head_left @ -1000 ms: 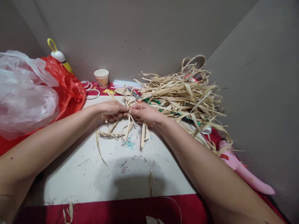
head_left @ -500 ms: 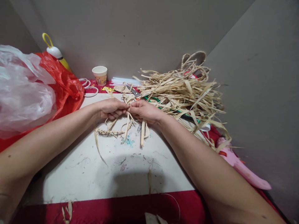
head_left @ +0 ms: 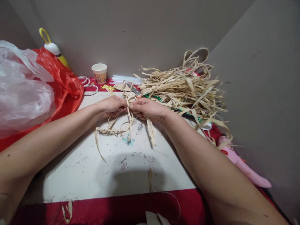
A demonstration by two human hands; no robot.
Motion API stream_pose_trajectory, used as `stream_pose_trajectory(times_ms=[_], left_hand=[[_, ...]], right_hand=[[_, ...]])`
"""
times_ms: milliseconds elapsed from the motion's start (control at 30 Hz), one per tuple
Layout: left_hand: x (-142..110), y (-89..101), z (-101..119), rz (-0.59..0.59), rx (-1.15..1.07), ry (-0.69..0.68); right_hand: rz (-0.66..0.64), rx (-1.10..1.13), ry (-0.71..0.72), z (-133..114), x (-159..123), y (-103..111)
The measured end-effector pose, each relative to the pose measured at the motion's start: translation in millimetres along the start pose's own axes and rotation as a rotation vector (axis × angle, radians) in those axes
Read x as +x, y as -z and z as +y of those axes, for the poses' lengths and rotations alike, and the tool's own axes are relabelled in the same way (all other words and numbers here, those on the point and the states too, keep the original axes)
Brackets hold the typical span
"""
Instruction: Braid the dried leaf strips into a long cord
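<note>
Over the white board (head_left: 98, 175), my left hand (head_left: 113, 105) and my right hand (head_left: 146, 108) meet almost fingertip to fingertip. Both are closed in a pinch on pale dried straw strips (head_left: 129, 120), which hang down between them. Another flat strip (head_left: 150, 132) dangles below my right palm. A braided straw cord (head_left: 110, 132) lies in a loop on the board just under my hands. One thin loose strip (head_left: 99, 147) trails below my left wrist. My curled fingers partly hide where the strips cross.
A big heap of dried straw (head_left: 180, 89) lies at the back right, with scissors (head_left: 134, 89) beside it. Behind stand a paper cup (head_left: 99, 74) and pale straws (head_left: 124, 79). Plastic bags (head_left: 67, 84) crowd the left; a pink object (head_left: 246, 168) lies right.
The strips between my hands have drawn together and hang straighter. The strip below my right palm has swung slightly right. Both hands stay pinched at nearly the same spot.
</note>
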State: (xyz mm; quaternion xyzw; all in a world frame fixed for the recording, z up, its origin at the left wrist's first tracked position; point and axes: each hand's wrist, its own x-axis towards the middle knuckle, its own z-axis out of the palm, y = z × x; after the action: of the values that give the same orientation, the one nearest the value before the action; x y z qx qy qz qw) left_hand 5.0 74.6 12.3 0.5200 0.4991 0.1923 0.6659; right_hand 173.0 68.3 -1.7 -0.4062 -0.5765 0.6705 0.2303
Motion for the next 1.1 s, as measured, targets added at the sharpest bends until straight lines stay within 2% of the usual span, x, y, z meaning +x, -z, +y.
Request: stream_pose_trajectory(times_ms=[100, 267, 367, 533, 667, 800, 1000, 1100], left_hand=[[-1.3, -3.0, 0.7, 0.014, 0.032, 0.003], [-2.1, -6.0, 2.0, 0.061, 0.098, 0.003], [-2.7, -7.4, 2.1, 0.080, 0.135, -0.017], [-3.3, -10.3, 0.6, 0.110, 0.162, -0.061], [-3.6, -10.8, -1.4, 0.108, 0.114, -0.068], [-4.9, -10.9, -2.0, 0.080, 0.051, -0.061], [-8.1, -16.0, 1.0, 0.127, -0.079, -0.095], [-8.5, -16.9, 1.9, 0.101, -0.144, -0.114]], right_hand=[[0.044, -0.064, -0.004, -2.2, -1.8, -0.5], [0.190, -0.236, -0.005, -7.0, -4.1, -0.9], [0.232, -0.253, -0.027, -11.0, -5.9, -1.0], [0.190, 0.008, -0.125, -14.2, -5.8, -8.3], [0.252, 0.099, -0.134, -11.2, -4.3, -22.3], [0.294, -0.048, -0.096, -8.1, -4.8, -34.5], [0.406, -0.394, -0.014, -7.4, -9.1, -43.3], [0.400, -0.459, -0.003, -8.1, -11.2, -43.9]])
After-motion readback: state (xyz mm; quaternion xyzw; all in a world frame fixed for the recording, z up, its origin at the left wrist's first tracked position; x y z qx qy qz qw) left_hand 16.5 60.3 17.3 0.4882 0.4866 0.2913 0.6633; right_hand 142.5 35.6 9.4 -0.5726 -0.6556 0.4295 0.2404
